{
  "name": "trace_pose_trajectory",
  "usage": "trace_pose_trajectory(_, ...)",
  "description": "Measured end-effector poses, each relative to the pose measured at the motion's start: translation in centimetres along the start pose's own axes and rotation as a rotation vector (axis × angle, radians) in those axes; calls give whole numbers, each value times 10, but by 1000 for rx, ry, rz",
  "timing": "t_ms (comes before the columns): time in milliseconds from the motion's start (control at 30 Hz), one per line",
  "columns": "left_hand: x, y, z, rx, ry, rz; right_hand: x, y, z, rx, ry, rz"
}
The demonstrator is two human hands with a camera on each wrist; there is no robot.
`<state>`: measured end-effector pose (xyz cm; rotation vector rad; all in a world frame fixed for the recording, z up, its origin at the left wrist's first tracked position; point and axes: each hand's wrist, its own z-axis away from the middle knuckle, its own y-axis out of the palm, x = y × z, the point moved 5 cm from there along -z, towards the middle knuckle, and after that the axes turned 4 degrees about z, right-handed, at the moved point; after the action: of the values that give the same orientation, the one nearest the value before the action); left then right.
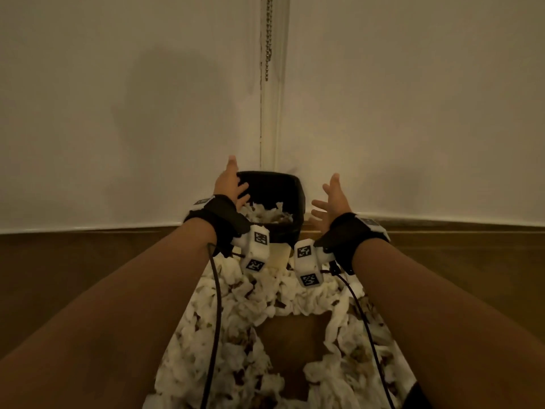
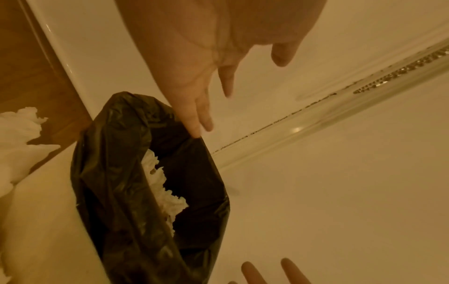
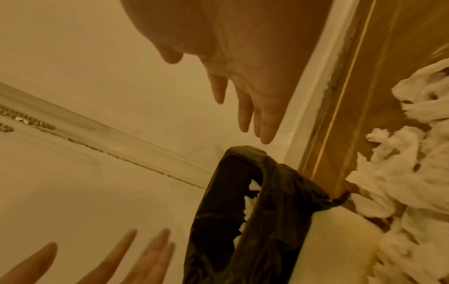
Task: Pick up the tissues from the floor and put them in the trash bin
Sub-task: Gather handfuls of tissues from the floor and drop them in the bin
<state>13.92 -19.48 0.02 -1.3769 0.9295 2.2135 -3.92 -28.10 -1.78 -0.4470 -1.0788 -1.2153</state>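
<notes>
A small trash bin (image 1: 290, 190) lined with a black bag (image 2: 114, 173) stands on the floor against the wall. White crumpled tissues (image 1: 267, 214) lie inside it. Many more tissues (image 1: 236, 314) cover the wooden floor in front of the bin. My left hand (image 1: 231, 184) hovers over the bin's left rim with fingers spread and straight, holding nothing; its fingertips (image 2: 194, 130) hang just above the bag's edge. My right hand (image 1: 331, 202) is raised right of the bin, palm turned inward, fingers spread and empty. Both hands show open in the wrist views.
A white wall (image 1: 118, 113) with a vertical trim strip and a hanging bead chain (image 1: 268, 39) rises behind the bin. A white baseboard (image 1: 88, 227) meets the brown wooden floor (image 1: 59, 276). A bare patch of floor (image 1: 295, 343) lies among the tissues.
</notes>
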Motion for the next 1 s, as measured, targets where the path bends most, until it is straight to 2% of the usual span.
trace_pose_trajectory(100,11,-3,20,-27,54,-229,-15,-11,-5,-11,19,72)
trace_pose_trajectory(233,63,-14,46,102,39,-675,-41,-28,-8,-58,69,328)
trace_pose_trajectory(367,129,-29,76,327,-125,-974,-68,-35,-3,-33,94,525)
trace_pose_trajectory(433,154,-35,88,490,-119,-1222,-95,-37,2,-51,131,513)
trace_pose_trajectory(500,173,-43,99,594,-92,-1443,-125,-40,11,-53,163,544)
trace_pose_trajectory(633,214,-63,112,734,-150,-1651,-172,-48,26,-17,227,662)
trace_pose_trajectory(700,232,-70,118,789,-135,-1756,-186,-49,29,-12,239,698)
trace_pose_trajectory(767,246,-75,122,779,-41,-1893,-198,-49,34,-23,246,725)
trace_pose_trajectory(833,258,-80,122,700,43,-1975,-208,-52,38,-45,255,716)
trace_pose_trajectory(900,271,-85,121,651,42,-2001,-217,-56,41,-57,266,692)
trace_pose_trajectory(1000,285,-91,121,656,-28,-2026,-226,-65,44,-65,286,686)
